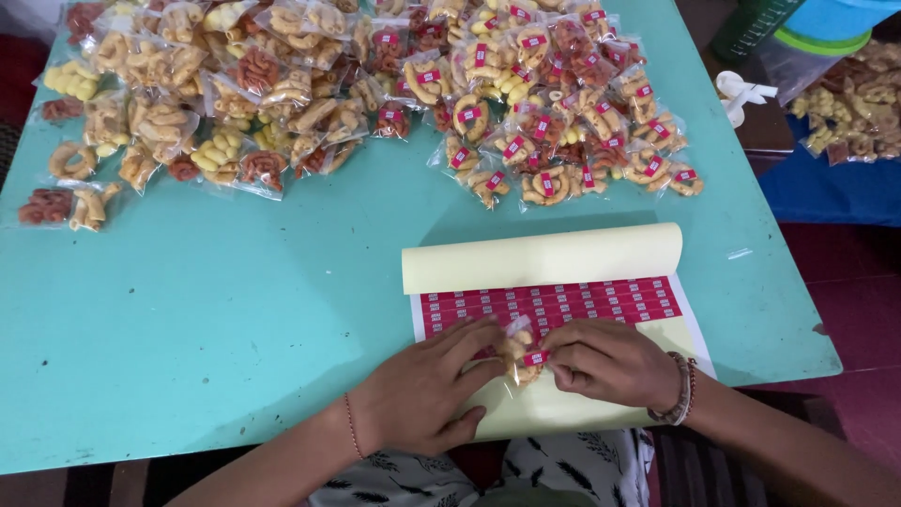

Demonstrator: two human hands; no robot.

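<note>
While hands pinch packet, left tabletop lies open.

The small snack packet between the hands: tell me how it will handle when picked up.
The snack packet probably weighs little: fingertips of the left hand and right hand alone carry it. Its thin clear film looks crinkly and likely slippery. The puffed curls inside would probably crush under a hard squeeze.
</note>
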